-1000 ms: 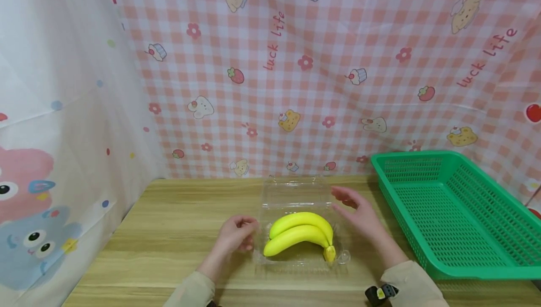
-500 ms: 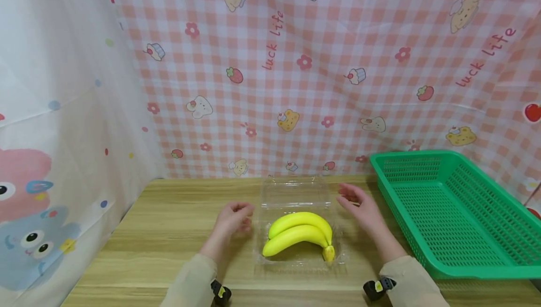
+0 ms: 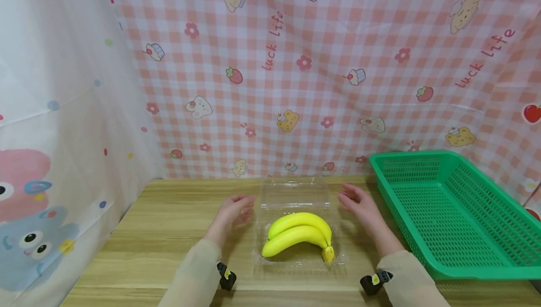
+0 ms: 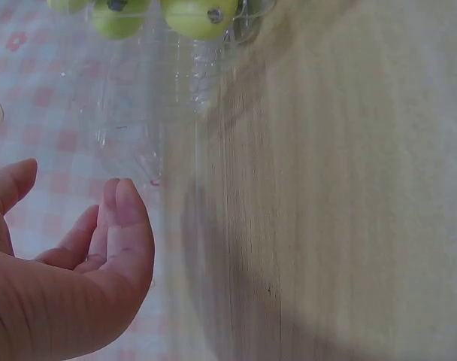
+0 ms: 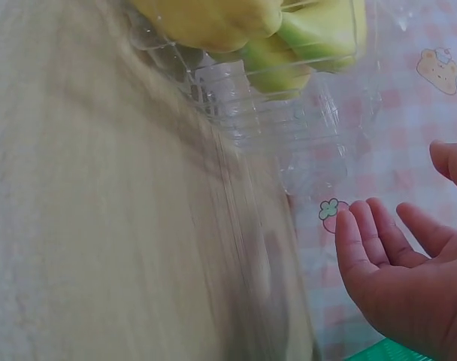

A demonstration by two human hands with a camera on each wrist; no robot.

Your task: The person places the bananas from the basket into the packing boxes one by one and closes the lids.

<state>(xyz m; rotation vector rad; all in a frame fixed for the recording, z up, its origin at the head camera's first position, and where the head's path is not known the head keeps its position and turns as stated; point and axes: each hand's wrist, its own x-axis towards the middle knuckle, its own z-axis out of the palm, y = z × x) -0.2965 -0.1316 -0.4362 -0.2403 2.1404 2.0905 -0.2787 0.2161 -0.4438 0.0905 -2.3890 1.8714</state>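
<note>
Since clear plastic hinged box (image 3: 299,268) has lid (image 3: 295,193) folded back, yellow curved banana bunch (image 3: 299,234) inside looks reachable. Left hand (image 3: 234,211), loosely curved, empty, left of box; right hand (image 3: 359,204) likewise, right of box.

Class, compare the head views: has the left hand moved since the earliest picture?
Yes: the left hand has moved farther from the person, along the clear container toward its open lid.

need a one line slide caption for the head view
Left hand and right hand flank yellow bananas in an open clear container, green basket to the right.
</note>
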